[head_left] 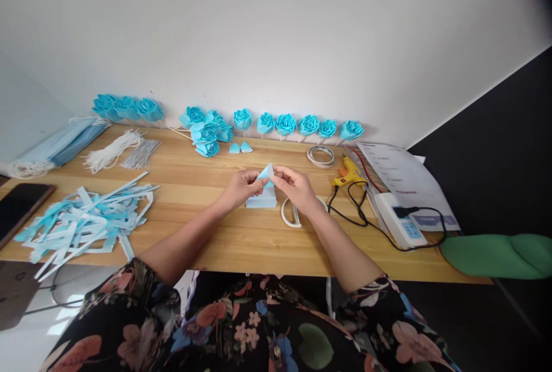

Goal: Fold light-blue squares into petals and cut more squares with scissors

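Note:
My left hand (242, 186) and my right hand (295, 187) meet above the wooden table (207, 234), both pinching a small light-blue folded piece (265, 172) between their fingertips. Directly under the hands lies a small stack of light-blue squares (262, 199). White-handled scissors (292, 214) lie on the table below my right hand. Two small folded blue petals (240, 148) sit further back.
Blue fabric roses (284, 124) line the wall. A heap of blue and white strips (81, 219) lies at the left, with face masks (60, 145), white elastic loops (112, 150) and a phone (19, 205). At right are a yellow glue gun (348, 172), tape roll (321, 156), power strip (401, 223) and papers (401, 176).

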Demonstrator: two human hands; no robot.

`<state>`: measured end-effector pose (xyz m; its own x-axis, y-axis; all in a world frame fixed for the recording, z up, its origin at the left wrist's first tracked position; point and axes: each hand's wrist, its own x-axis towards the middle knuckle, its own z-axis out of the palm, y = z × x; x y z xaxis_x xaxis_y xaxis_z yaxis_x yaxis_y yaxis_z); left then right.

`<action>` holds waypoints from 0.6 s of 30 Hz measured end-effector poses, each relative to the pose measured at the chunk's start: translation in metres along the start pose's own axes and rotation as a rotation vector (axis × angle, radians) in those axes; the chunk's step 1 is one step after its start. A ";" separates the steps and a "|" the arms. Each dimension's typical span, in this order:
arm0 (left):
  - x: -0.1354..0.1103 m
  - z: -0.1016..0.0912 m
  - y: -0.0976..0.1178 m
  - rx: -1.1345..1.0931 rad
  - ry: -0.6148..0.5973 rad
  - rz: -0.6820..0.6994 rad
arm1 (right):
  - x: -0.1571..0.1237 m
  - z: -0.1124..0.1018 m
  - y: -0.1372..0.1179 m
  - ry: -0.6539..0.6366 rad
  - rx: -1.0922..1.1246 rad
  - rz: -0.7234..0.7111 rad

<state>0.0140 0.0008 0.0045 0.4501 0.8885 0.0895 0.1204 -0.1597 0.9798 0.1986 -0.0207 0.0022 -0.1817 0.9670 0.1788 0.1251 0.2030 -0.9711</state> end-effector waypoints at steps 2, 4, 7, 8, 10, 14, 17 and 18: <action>-0.002 0.000 0.003 -0.009 -0.042 -0.024 | -0.001 -0.001 -0.002 -0.008 0.018 0.010; -0.003 0.001 0.005 -0.011 -0.096 -0.032 | -0.001 -0.001 -0.004 -0.024 0.008 0.014; -0.005 0.002 0.007 0.004 -0.157 -0.027 | -0.002 -0.001 -0.006 -0.019 -0.080 -0.004; -0.006 0.002 0.007 0.012 -0.165 -0.026 | -0.002 -0.001 -0.006 -0.006 -0.113 -0.013; -0.006 0.003 0.007 0.015 -0.171 -0.034 | -0.003 -0.001 -0.008 0.023 -0.178 -0.037; -0.005 0.002 0.006 -0.049 -0.167 -0.068 | -0.004 0.000 -0.013 0.064 -0.309 -0.202; -0.004 0.001 0.007 -0.124 -0.154 -0.076 | -0.004 -0.001 -0.015 0.066 -0.408 -0.382; -0.004 0.001 0.007 -0.149 -0.147 -0.073 | -0.004 -0.002 -0.015 0.062 -0.437 -0.426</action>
<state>0.0138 -0.0041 0.0112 0.5707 0.8211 0.0010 0.0305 -0.0225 0.9993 0.1989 -0.0270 0.0159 -0.2480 0.7915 0.5586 0.4445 0.6052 -0.6604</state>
